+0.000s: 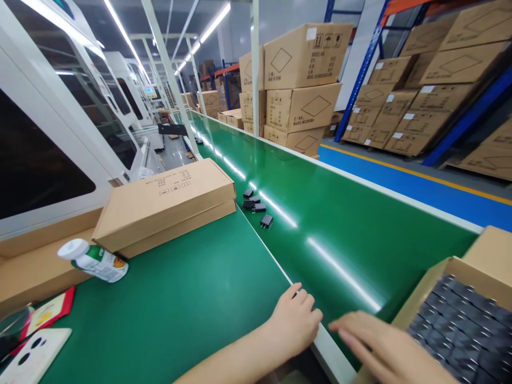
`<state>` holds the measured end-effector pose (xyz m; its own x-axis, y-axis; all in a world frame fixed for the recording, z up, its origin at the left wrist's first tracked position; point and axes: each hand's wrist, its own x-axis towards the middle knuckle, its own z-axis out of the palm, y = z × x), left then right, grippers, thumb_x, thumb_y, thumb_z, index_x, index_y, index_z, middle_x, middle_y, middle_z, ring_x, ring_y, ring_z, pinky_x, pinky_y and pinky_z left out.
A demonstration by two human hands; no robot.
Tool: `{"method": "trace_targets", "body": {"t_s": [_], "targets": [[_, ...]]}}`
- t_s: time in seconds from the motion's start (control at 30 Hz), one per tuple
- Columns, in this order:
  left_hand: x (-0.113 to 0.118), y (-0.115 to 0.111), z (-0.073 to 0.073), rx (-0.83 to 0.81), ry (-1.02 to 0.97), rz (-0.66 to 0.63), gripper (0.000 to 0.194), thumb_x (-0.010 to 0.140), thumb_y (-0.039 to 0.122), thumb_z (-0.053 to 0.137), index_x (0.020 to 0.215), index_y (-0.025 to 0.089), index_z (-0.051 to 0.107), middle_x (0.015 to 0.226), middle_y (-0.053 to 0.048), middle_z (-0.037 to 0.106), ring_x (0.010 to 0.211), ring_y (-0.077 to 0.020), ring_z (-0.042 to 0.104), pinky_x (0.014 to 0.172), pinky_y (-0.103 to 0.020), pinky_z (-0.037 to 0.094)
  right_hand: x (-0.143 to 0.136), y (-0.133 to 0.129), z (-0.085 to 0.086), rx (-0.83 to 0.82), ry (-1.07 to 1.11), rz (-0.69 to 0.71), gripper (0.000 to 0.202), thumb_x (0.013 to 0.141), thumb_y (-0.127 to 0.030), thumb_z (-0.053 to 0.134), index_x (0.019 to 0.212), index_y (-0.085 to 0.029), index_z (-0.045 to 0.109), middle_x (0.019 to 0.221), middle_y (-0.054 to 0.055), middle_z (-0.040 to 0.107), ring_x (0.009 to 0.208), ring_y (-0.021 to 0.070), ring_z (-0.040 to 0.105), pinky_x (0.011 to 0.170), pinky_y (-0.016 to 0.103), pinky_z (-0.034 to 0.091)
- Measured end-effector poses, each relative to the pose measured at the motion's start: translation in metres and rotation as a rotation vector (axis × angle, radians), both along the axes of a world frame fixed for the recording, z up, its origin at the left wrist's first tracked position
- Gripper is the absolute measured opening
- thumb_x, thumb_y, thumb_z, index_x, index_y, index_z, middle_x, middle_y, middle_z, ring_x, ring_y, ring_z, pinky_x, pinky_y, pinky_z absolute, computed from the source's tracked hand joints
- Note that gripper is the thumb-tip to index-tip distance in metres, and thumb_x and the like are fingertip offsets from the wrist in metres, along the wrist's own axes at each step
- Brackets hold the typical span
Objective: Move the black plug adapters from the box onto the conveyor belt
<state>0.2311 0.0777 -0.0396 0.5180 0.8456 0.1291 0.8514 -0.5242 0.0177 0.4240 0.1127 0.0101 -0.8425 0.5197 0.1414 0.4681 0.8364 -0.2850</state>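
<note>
My left hand (296, 322) rests at the white edge rail (275, 260) between the green worktop and the green conveyor belt. Its fingers are curled in, and nothing shows in them. Just to its right, my right hand (378, 341) reaches over the belt's near end with fingers stretched out and slightly blurred, holding nothing I can see. Close beside that hand stands an open cardboard box (416, 285) filled with rows of black plug adapters (456, 330). Further up the belt lie several loose black adapters (266, 221), apart from both hands.
Flat cardboard boxes (172, 200) are stacked on the green worktop (192, 298). A white-capped bottle (96, 260), a red packet (50, 314) and a white phone (36, 354) lie at left. The conveyor belt (340, 208) runs away past stacked cartons (302, 106).
</note>
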Motion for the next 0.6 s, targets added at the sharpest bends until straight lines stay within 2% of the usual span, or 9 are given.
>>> {"method": "trace_targets", "body": {"t_s": [0.1,0.17,0.23,0.3,0.37,0.43,0.5,0.6], "targets": [[0.000,0.007,0.011,-0.016,-0.043,0.016,0.024,0.088,0.040,0.049,0.095,0.019,0.058,0.097,-0.006,0.059,0.098,-0.0195,0.053,0.102,-0.039,0.036,-0.024,0.056,0.009,0.186,-0.019,-0.081,0.034,0.098,-0.031,0.030,0.104,-0.023,0.062,0.094,0.005,0.064,0.084,0.0165,0.059,0.071,0.028,0.044],[-0.009,0.022,0.025,-0.009,-0.086,0.087,0.019,0.090,0.034,0.047,0.095,0.019,0.057,0.095,-0.005,0.059,0.094,-0.0188,0.054,0.099,-0.037,0.038,-0.052,0.096,0.005,0.329,-0.116,-0.066,0.031,0.096,-0.025,0.032,0.103,-0.019,0.061,0.092,0.007,0.063,0.081,0.0186,0.058,0.070,0.031,0.043],[-0.027,0.046,0.040,0.005,-0.077,0.249,0.013,0.088,0.021,0.046,0.094,0.018,0.056,0.093,-0.004,0.059,0.090,-0.0184,0.055,0.095,-0.034,0.041,-0.085,0.129,-0.006,0.375,-0.198,-0.034,0.026,0.091,-0.014,0.038,0.102,-0.017,0.061,0.093,0.009,0.062,0.082,0.0193,0.056,0.068,0.031,0.042],[-0.053,0.075,0.053,0.010,-0.024,0.462,0.017,0.086,0.012,0.044,0.098,0.017,0.055,0.093,-0.006,0.059,0.091,-0.0199,0.055,0.090,-0.033,0.042,-0.120,0.151,-0.020,0.385,-0.221,0.005,0.029,0.084,-0.006,0.043,0.105,-0.015,0.059,0.102,0.010,0.061,0.087,0.0202,0.055,0.067,0.030,0.041],[-0.081,0.106,0.059,0.008,0.024,0.650,0.022,0.084,0.007,0.044,0.102,0.014,0.054,0.094,-0.009,0.059,0.095,-0.0228,0.054,0.088,-0.035,0.042,-0.151,0.162,-0.034,0.394,-0.221,0.046,0.036,0.082,-0.001,0.043,0.113,-0.015,0.056,0.116,0.012,0.057,0.094,0.0210,0.054,0.068,0.030,0.041],[-0.105,0.134,0.059,0.013,0.049,0.745,0.024,0.081,0.004,0.045,0.103,0.011,0.053,0.095,-0.013,0.058,0.098,-0.0263,0.053,0.087,-0.037,0.042,-0.173,0.167,-0.045,0.399,-0.223,0.085,0.039,0.083,0.000,0.041,0.116,-0.015,0.054,0.124,0.013,0.054,0.099,0.0214,0.053,0.070,0.031,0.042],[-0.122,0.158,0.053,0.010,0.060,0.780,0.027,0.079,0.002,0.046,0.105,0.009,0.052,0.096,-0.015,0.058,0.100,-0.0280,0.053,0.085,-0.038,0.042,-0.187,0.168,-0.052,0.393,-0.234,0.123,0.034,0.084,0.000,0.041,0.110,-0.015,0.057,0.121,0.013,0.056,0.100,0.0209,0.052,0.071,0.031,0.042],[-0.135,0.184,0.039,-0.024,0.065,0.776,0.032,0.077,-0.001,0.048,0.108,0.009,0.050,0.097,-0.015,0.058,0.101,-0.0267,0.053,0.085,-0.036,0.043,-0.193,0.171,-0.054,0.365,-0.261,0.166,0.023,0.083,-0.002,0.047,0.095,-0.016,0.059,0.104,0.010,0.062,0.096,0.0191,0.053,0.069,0.028,0.041]]}}
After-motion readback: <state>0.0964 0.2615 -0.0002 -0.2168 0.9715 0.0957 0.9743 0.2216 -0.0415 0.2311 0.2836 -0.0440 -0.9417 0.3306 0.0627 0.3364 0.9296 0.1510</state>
